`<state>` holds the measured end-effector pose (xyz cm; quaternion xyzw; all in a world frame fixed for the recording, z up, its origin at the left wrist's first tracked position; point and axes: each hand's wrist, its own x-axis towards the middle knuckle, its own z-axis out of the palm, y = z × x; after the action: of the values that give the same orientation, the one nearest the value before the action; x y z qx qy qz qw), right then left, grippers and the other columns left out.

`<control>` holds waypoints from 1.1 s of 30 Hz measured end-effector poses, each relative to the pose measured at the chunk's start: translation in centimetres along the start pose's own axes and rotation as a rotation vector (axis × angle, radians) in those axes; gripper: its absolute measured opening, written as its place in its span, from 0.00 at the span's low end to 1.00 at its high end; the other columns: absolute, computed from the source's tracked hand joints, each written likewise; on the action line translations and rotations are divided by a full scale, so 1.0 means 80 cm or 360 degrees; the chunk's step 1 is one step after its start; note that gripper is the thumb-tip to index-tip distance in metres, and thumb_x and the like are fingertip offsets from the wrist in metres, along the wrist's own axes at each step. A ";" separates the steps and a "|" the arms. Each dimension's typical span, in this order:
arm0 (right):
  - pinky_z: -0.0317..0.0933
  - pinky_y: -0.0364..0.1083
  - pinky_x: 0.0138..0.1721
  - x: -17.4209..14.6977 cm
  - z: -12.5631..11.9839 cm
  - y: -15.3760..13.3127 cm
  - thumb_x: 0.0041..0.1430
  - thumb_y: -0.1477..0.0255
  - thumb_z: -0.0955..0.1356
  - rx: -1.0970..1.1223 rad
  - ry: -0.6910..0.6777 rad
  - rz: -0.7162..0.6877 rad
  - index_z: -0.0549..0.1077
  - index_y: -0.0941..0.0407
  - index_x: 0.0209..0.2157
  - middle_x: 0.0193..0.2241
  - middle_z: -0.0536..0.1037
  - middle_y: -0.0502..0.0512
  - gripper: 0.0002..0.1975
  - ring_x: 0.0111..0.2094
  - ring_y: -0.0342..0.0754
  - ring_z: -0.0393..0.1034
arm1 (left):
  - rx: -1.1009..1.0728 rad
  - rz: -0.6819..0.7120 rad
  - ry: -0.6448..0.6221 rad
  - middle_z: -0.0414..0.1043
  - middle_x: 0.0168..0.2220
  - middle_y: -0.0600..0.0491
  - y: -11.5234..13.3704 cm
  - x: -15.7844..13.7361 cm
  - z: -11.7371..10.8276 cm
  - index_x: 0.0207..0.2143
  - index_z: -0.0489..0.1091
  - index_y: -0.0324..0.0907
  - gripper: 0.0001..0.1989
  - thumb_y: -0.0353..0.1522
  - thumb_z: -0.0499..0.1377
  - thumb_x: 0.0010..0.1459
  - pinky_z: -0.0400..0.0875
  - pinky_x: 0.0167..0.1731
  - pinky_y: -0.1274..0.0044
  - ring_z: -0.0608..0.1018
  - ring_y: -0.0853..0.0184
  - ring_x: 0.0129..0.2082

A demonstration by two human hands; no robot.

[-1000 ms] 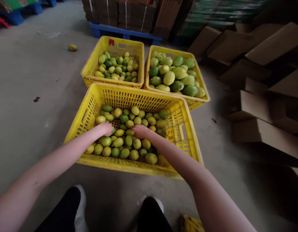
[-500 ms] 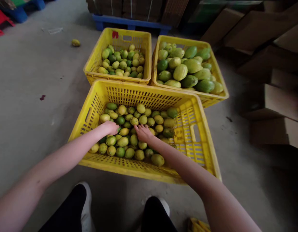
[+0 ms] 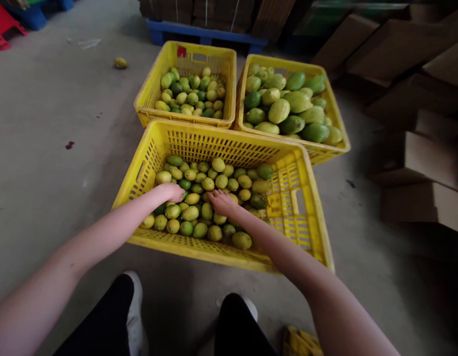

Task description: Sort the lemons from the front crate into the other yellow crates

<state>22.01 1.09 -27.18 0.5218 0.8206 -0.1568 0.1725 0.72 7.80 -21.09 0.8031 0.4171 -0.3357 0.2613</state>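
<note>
Inside the large yellow crate [image 3: 314,212] in front of me lies a layer of lemons [image 3: 190,213], some yellow and some green. My left hand [image 3: 173,192] is down among them on the left, its fingers curled around a green lemon [image 3: 185,195] that shows only slightly at the fingertips. Near the middle of the pile, my right hand [image 3: 221,202] rests palm down with fingers a little apart, touching the lemons below. What lies under its palm is hidden.
Behind stand a smaller yellow crate [image 3: 149,101] of lemons and another yellow crate [image 3: 342,133] holding larger green fruit. One loose lemon [image 3: 120,63] lies on the floor. Cardboard boxes [image 3: 433,158] are at the right, a blue pallet [image 3: 206,35] at the back.
The view has shifted slightly. A yellow lemon on top at the back left of the pile has gone from its spot, and others show there. Both hands stay nearly in place.
</note>
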 end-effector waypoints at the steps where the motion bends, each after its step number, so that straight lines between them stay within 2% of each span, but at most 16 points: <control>1: 0.63 0.53 0.49 0.001 -0.001 -0.004 0.63 0.77 0.60 -0.0027 -0.0005 0.0004 0.63 0.60 0.62 0.54 0.73 0.70 0.26 0.55 0.60 0.67 | -0.0012 0.0003 -0.0001 0.75 0.54 0.39 -0.002 0.002 0.001 0.53 0.75 0.41 0.19 0.36 0.58 0.61 0.67 0.52 0.62 0.75 0.48 0.53; 8: 0.63 0.54 0.46 0.016 -0.015 -0.018 0.67 0.80 0.55 -0.0165 -0.0097 0.0115 0.69 0.58 0.58 0.46 0.78 0.71 0.23 0.47 0.59 0.74 | -0.0093 0.0011 -0.0018 0.77 0.51 0.39 -0.010 0.016 0.011 0.49 0.77 0.42 0.19 0.40 0.59 0.59 0.67 0.52 0.62 0.76 0.47 0.53; 11: 0.63 0.54 0.46 0.015 -0.016 -0.020 0.67 0.80 0.55 -0.0201 -0.0095 0.0100 0.67 0.60 0.59 0.49 0.76 0.74 0.23 0.49 0.59 0.73 | -0.0176 0.0013 0.0028 0.78 0.49 0.38 -0.017 0.025 0.017 0.45 0.78 0.42 0.16 0.39 0.62 0.56 0.67 0.52 0.60 0.76 0.46 0.53; 16: 0.65 0.50 0.46 0.008 -0.013 -0.010 0.64 0.81 0.59 -0.0183 -0.0120 -0.0049 0.62 0.62 0.63 0.52 0.74 0.73 0.26 0.49 0.57 0.74 | -0.0585 0.0013 0.0181 0.80 0.35 0.43 -0.036 0.044 0.034 0.31 0.77 0.42 0.10 0.36 0.69 0.46 0.62 0.56 0.56 0.75 0.45 0.52; 20: 0.67 0.50 0.46 0.004 -0.016 0.005 0.63 0.75 0.63 -0.0128 -0.0102 -0.0110 0.59 0.64 0.64 0.57 0.69 0.74 0.28 0.49 0.58 0.73 | -0.0841 0.0026 0.0291 0.78 0.29 0.47 -0.047 0.058 0.045 0.22 0.72 0.42 0.11 0.34 0.71 0.40 0.62 0.56 0.56 0.76 0.46 0.49; 22: 0.68 0.50 0.44 0.003 -0.018 0.009 0.62 0.71 0.65 -0.0096 -0.0105 -0.0102 0.59 0.63 0.64 0.58 0.68 0.73 0.30 0.46 0.57 0.74 | -0.0836 0.0076 0.0308 0.76 0.27 0.49 -0.050 0.061 0.047 0.21 0.70 0.43 0.11 0.34 0.71 0.39 0.65 0.54 0.58 0.77 0.49 0.47; 26: 0.68 0.51 0.44 0.004 -0.020 0.005 0.61 0.69 0.66 -0.0086 -0.0117 -0.0028 0.62 0.62 0.63 0.59 0.65 0.76 0.30 0.47 0.60 0.75 | -0.0664 0.0205 0.0191 0.74 0.22 0.54 -0.051 0.057 0.045 0.22 0.73 0.45 0.07 0.30 0.68 0.36 0.71 0.45 0.65 0.79 0.57 0.34; 29: 0.68 0.53 0.44 0.008 -0.018 -0.005 0.63 0.72 0.63 -0.0101 -0.0108 0.0027 0.63 0.62 0.63 0.57 0.68 0.77 0.26 0.48 0.61 0.75 | -0.0549 0.0262 0.0124 0.73 0.20 0.57 -0.048 0.047 0.034 0.29 0.78 0.45 0.12 0.27 0.65 0.36 0.73 0.40 0.70 0.77 0.61 0.28; 31: 0.68 0.53 0.45 0.010 -0.019 -0.010 0.63 0.75 0.62 -0.0109 -0.0098 0.0044 0.63 0.62 0.62 0.53 0.72 0.75 0.25 0.49 0.61 0.74 | -0.0443 0.0304 0.0139 0.74 0.22 0.57 -0.047 0.041 0.020 0.32 0.79 0.46 0.16 0.25 0.63 0.37 0.73 0.40 0.71 0.77 0.61 0.28; 33: 0.68 0.53 0.46 0.008 -0.023 -0.012 0.62 0.76 0.63 -0.0121 -0.0073 0.0036 0.64 0.63 0.62 0.50 0.75 0.73 0.26 0.51 0.62 0.72 | -0.0325 0.0340 0.0233 0.78 0.29 0.55 -0.047 0.038 0.003 0.36 0.79 0.46 0.17 0.25 0.61 0.40 0.73 0.43 0.71 0.79 0.60 0.34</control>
<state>20.68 2.06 -25.74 0.5205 0.8158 -0.1355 0.2127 -1.26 11.04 -24.06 0.8345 0.3791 -0.2026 0.3447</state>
